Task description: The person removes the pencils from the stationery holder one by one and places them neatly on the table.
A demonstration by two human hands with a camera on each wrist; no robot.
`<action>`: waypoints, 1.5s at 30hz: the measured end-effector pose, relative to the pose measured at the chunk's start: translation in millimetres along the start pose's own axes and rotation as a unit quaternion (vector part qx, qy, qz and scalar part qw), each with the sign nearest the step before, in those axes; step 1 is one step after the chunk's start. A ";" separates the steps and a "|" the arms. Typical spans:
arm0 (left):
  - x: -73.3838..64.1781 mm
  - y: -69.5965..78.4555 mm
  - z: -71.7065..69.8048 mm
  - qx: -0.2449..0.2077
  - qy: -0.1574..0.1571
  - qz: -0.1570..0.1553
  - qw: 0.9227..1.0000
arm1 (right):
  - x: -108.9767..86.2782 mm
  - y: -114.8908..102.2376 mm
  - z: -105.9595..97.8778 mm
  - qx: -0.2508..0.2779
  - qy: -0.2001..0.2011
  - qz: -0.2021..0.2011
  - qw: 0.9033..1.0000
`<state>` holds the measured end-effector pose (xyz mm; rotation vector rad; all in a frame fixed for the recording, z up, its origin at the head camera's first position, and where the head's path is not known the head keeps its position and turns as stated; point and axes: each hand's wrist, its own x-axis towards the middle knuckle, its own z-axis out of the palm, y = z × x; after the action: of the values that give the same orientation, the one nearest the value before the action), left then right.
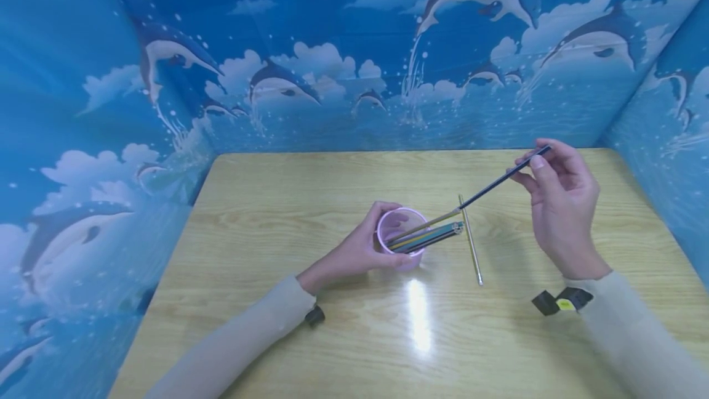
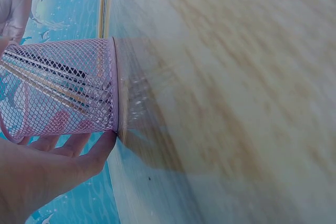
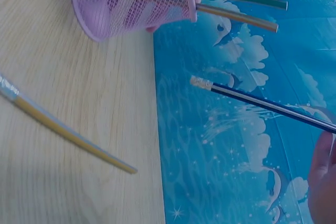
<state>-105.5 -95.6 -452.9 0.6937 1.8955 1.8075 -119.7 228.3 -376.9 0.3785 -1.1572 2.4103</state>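
Observation:
A pink mesh pencil cup [image 1: 408,261] stands on the table, gripped around its side by my left hand [image 1: 354,253]. Several pencils [image 1: 437,236], some teal, dark or gold, lean out over its right rim. My right hand [image 1: 565,208] pinches a dark blue striped pencil [image 1: 501,180] near one end, above the table to the right of the cup. In the right wrist view, the eraser end of that striped pencil [image 3: 262,103] points toward the cup [image 3: 136,3], apart from it. A yellow pencil [image 1: 472,245] lies on the table between the cup and my right hand.
The wooden table [image 1: 266,202] has a light patch of glare in front of the cup. Blue dolphin-print sheeting [image 1: 332,91] rises behind it and at both sides. A dark wrist device [image 1: 562,302] sits at my right sleeve, another [image 1: 314,316] at the left.

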 end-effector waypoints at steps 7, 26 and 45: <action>0.1 -0.2 0.0 -0.006 -0.001 0.004 1.000 | 4.0 -5.9 -14.9 -0.145 -0.012 0.033 0.989; 0.1 -0.2 -0.4 0.006 0.001 0.008 1.000 | 13.3 12.6 -66.4 -0.421 -0.050 0.260 0.868; -0.6 -1.2 -0.8 0.012 0.003 0.001 1.000 | 12.3 52.3 -78.0 -0.527 -0.137 0.343 0.765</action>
<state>-105.6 -96.6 -454.1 0.7000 1.9229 1.7924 -160.5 264.1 -454.4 -0.1179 -2.9099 1.7076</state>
